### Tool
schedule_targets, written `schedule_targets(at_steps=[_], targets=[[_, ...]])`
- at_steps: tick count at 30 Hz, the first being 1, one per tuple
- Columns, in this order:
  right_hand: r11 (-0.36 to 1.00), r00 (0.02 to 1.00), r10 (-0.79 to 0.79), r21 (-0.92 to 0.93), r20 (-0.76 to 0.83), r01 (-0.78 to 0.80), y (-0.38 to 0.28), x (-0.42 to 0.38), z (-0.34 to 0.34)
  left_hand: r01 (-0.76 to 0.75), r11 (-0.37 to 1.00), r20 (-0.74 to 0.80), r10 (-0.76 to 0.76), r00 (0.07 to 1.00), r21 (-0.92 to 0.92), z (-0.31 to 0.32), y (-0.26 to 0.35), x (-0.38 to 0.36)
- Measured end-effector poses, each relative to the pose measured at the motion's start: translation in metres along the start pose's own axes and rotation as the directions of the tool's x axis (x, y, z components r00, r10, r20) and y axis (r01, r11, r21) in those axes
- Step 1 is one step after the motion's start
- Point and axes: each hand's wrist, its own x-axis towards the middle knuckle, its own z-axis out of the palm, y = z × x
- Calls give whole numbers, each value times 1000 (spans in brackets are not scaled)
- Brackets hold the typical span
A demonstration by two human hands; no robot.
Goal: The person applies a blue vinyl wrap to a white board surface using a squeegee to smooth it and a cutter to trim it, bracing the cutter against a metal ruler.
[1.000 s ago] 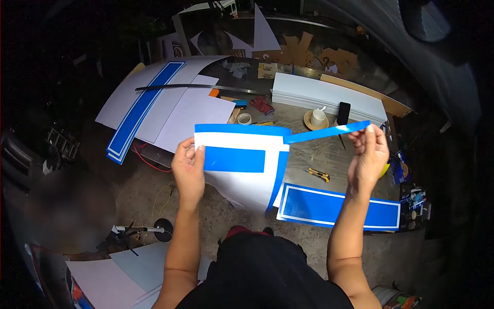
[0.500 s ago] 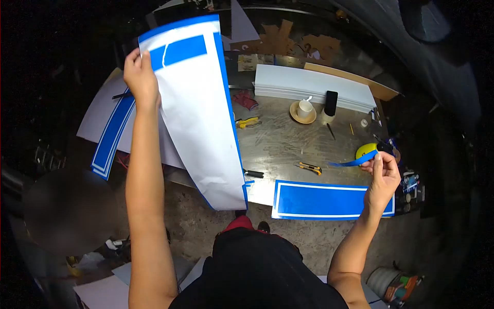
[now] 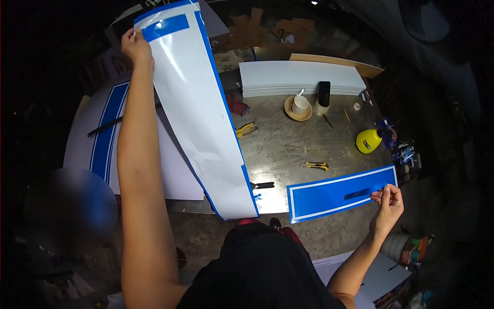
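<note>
My left hand (image 3: 137, 47) is raised at the upper left, its fingers closed on the edge of a long white sheet with blue borders (image 3: 195, 113). The sheet hangs down toward my body and bows a little, with a blue rectangle near its top. Low on the right, my right hand (image 3: 388, 206) pinches the end of a thin blue strip (image 3: 358, 194). This strip overlaps a blue panel with a white border line (image 3: 319, 201) at the table's near edge. A black-handled tool (image 3: 265, 185) lies beside the sheet's lower end, next to small blue scraps (image 3: 257, 196).
On the metal table (image 3: 278, 144) lie a yellow utility knife (image 3: 315, 165), pliers (image 3: 246, 130), a cup (image 3: 300, 105) on a saucer and a yellow spray bottle (image 3: 368, 141). White boards (image 3: 298, 77) are stacked behind. More blue-striped sheets (image 3: 109, 129) lie at left.
My left hand has gone up with the long sheet. My right hand has come down with the blue strip, from beside the spray bottle to over the blue panel. The view has shifted slightly.
</note>
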Motion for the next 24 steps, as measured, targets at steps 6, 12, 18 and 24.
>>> schedule_targets(at_steps=[6,12,18,24], targets=[[998,999,-22,-65,-23,20,-9,-7,22,-205,950,-119,181,976,-234,31,-39,64],[998,1000,-31,-56,0,31,-12,-4,51,-166,958,129,200,971,-233,17,-15,58],[999,1000,9,-44,-17,-10,-8,-9,74,-56,998,438,41,898,20,-65,5,-145],[997,996,42,-69,-75,-47,-10,-3,72,78,997,617,-60,785,-2,-154,20,-288]])
